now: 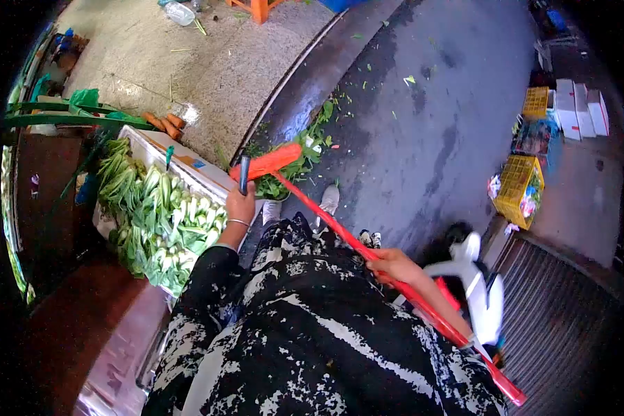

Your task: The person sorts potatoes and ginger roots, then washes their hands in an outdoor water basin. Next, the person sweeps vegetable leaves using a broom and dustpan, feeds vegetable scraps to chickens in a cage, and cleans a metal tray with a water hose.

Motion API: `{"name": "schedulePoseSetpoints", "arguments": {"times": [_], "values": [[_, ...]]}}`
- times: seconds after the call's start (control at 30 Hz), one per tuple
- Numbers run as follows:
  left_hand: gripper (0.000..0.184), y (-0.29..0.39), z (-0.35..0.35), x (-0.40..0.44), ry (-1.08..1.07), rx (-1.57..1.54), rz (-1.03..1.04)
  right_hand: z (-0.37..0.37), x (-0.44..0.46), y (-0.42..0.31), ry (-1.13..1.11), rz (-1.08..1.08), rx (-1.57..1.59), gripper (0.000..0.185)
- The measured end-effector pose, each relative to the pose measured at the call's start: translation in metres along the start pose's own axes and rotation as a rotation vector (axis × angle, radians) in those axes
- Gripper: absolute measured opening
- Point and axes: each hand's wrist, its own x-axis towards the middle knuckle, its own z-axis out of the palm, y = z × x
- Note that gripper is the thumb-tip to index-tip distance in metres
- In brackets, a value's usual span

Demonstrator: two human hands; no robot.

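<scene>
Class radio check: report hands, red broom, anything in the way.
Right hand gripping red broom; left hand gripping dark handle. Broom head near leaf scraps. Box of greens might crowd left hand.

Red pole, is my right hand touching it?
Touching. The head view shows the right hand gripping the red pole, with fingers curled against it.

Boxed greens [163, 218] (left of broom [279, 161])
</scene>
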Motion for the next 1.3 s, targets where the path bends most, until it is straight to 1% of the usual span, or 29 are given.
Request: {"name": "schedulePoseSetpoints", "arguments": {"times": [0.03,0.1,0.13,0.17,0.2,0.23,0.27,0.3,0.37,0.43,0.47,0.53,0.57,0.63,0.67,0.73,0.77,0.8,0.83,0.87,0.9,0.97,1.0,1.03,1.13,1.2,1.23,1.27,1.3], "values": [[0.029,-0.006,-0.005,-0.004,-0.016,0.006,0.004,0.01,-0.016,-0.002,0.054,0.001,0.052,0.014],[0.039,0.002,-0.016,-0.019,-0.115,-0.084,0.107,0.019,-0.024,0.0,0.113,-0.034,0.081,0.027],[0.038,0.002,-0.02,-0.024,-0.177,-0.033,0.057,0.02,-0.021,0.002,0.135,-0.044,0.052,0.025],[0.038,-0.002,-0.02,-0.029,-0.195,-0.03,0.057,0.022,-0.016,0.002,0.158,-0.057,0.022,0.023],[0.037,-0.007,-0.02,-0.034,-0.184,-0.114,0.085,0.032,-0.016,-0.014,0.17,-0.09,0.128,0.016],[0.037,-0.011,-0.019,-0.038,-0.163,-0.202,0.113,0.033,-0.006,-0.019,0.223,-0.084,0.127,0.01],[0.037,-0.006,-0.026,-0.042,-0.203,-0.041,0.054,0.03,0.007,-0.024,0.258,-0.097,0.033,0.014],[0.037,-0.012,-0.025,-0.042,-0.204,-0.045,0.053,0.026,0.018,-0.032,0.291,-0.108,-0.062,0.017],[0.039,-0.025,-0.022,-0.047,-0.247,-0.115,0.131,0.02,0.041,-0.056,0.257,-0.184,-0.077,0.015],[0.042,-0.021,-0.026,-0.05,-0.272,-0.07,0.094,0.01,0.074,-0.068,0.26,-0.211,-0.094,0.015],[0.042,-0.024,-0.025,-0.049,-0.274,-0.056,0.102,0.014,0.088,-0.074,0.255,-0.21,-0.096,0.015],[0.042,-0.025,-0.026,-0.054,-0.266,-0.079,0.106,0.027,0.108,-0.075,0.351,-0.154,-0.077,0.018],[0.042,-0.027,-0.022,-0.052,-0.265,-0.083,0.109,0.03,0.113,-0.066,0.355,-0.156,-0.079,0.018],[0.038,-0.036,-0.013,-0.052,-0.114,-0.113,0.217,0.045,0.111,-0.031,0.29,-0.069,-0.085,0.016],[0.038,-0.029,-0.017,-0.051,-0.119,-0.121,0.223,0.058,0.097,-0.019,0.283,-0.032,-0.08,0.016],[0.037,-0.007,-0.032,-0.054,-0.195,-0.175,0.13,0.086,0.059,-0.001,0.264,0.019,-0.09,0.015],[0.037,-0.006,-0.03,-0.053,-0.194,-0.185,0.141,0.095,0.045,0.005,0.248,0.026,-0.114,0.014],[0.036,-0.007,-0.03,-0.051,-0.233,-0.205,0.082,0.099,0.035,0.018,0.255,0.019,-0.117,0.014],[0.036,-0.011,-0.032,-0.049,-0.273,-0.22,0.023,0.101,0.026,0.034,0.208,-0.009,-0.011,0.014],[0.038,-0.022,-0.026,-0.045,-0.27,-0.137,-0.01,0.102,0.02,0.045,0.16,-0.038,0.098,0.015],[0.038,-0.027,-0.024,-0.045,-0.271,-0.138,0.003,0.102,0.014,0.052,0.167,-0.048,0.102,0.015],[0.036,-0.031,-0.017,-0.054,-0.25,-0.345,0.082,0.092,-0.004,0.058,0.223,-0.127,0.137,0.01],[0.034,-0.026,-0.02,-0.059,-0.295,-0.478,0.031,0.085,-0.011,0.059,0.245,-0.111,0.133,0.013],[0.031,-0.033,-0.019,-0.056,-0.281,-0.559,0.042,0.081,0.001,0.063,0.263,-0.118,0.129,0.013],[0.029,-0.038,-0.017,-0.072,-0.223,-0.6,0.059,0.048,0.009,0.072,0.324,-0.182,0.157,0.017],[0.028,-0.038,-0.009,-0.081,-0.142,-0.492,0.038,0.0,0.022,0.077,0.382,-0.269,0.151,0.017],[0.028,-0.025,-0.006,-0.089,-0.123,-0.485,0.037,-0.028,0.022,0.07,0.396,-0.275,0.206,0.015],[0.028,-0.007,-0.006,-0.099,-0.132,-0.45,-0.124,-0.062,0.023,0.062,0.404,-0.273,0.258,0.014],[0.028,0.01,-0.007,-0.108,-0.139,-0.418,-0.283,-0.098,0.035,0.06,0.409,-0.322,0.265,0.014]]}}
